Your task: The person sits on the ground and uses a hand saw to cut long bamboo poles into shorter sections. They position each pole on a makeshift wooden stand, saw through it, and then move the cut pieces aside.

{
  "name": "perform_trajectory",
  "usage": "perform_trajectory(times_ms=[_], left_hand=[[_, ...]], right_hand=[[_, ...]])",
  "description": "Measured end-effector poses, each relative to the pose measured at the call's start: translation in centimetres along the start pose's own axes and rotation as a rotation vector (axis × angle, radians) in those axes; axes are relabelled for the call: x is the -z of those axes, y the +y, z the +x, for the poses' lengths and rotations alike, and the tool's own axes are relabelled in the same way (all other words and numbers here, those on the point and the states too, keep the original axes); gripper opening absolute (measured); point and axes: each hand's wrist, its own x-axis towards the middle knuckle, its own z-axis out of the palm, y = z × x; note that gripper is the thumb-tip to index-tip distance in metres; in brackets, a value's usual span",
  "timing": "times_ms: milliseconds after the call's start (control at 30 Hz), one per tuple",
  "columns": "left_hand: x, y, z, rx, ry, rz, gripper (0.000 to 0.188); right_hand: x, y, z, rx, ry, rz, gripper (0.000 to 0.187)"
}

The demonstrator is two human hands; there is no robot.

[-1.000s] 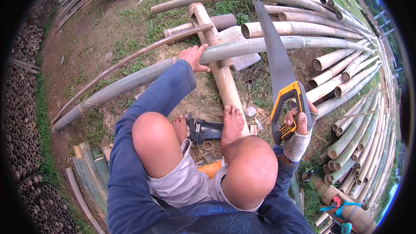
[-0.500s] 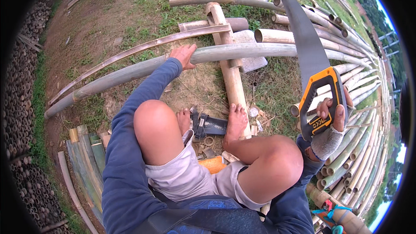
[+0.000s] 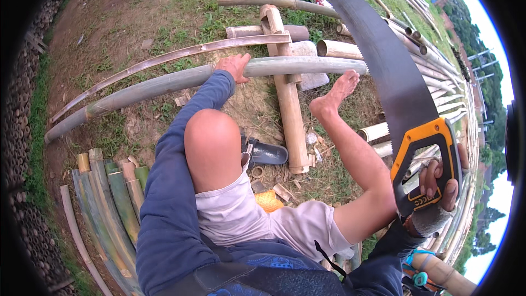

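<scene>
A long grey-green bamboo pole (image 3: 164,83) lies crosswise over a bamboo support (image 3: 293,120) on the ground. My left hand (image 3: 234,68) grips the pole to the left of that support. In my right hand (image 3: 442,189), partly gloved, is a handsaw (image 3: 383,57) with an orange and black handle and a curved toothed blade pointing up and away. The blade stands raised at the far right, overlapping the pole's right-hand portion in view. My bare right foot (image 3: 331,96) is lifted just below the pole's right end.
A split bamboo strip (image 3: 170,59) rests beyond the pole. Several bamboo poles are stacked along the right, and cut lengths (image 3: 109,208) lie at my left. A black sandal (image 3: 268,153) and an orange mesh item (image 3: 268,200) are on the ground between my legs.
My right foot has come off the bamboo support and swung up and right toward the pole. The saw has shifted right and nearer. My left hand keeps its hold on the pole.
</scene>
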Motion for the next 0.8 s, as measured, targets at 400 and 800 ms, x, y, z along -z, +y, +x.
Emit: perform_trajectory(times_ms=[400, 800], left_hand=[[-0.8, -3.4, 5.7, 0.028, 0.34, -0.222, 0.07], [0.2, -10.7, 6.8, 0.073, -0.067, 0.139, 0.06]], right_hand=[[-6.0, 21.4, -3.6, -0.209, 0.291, -0.06, 0.064], [-6.2, 25.5, -4.7, -0.391, 0.299, -0.111, 0.062]])
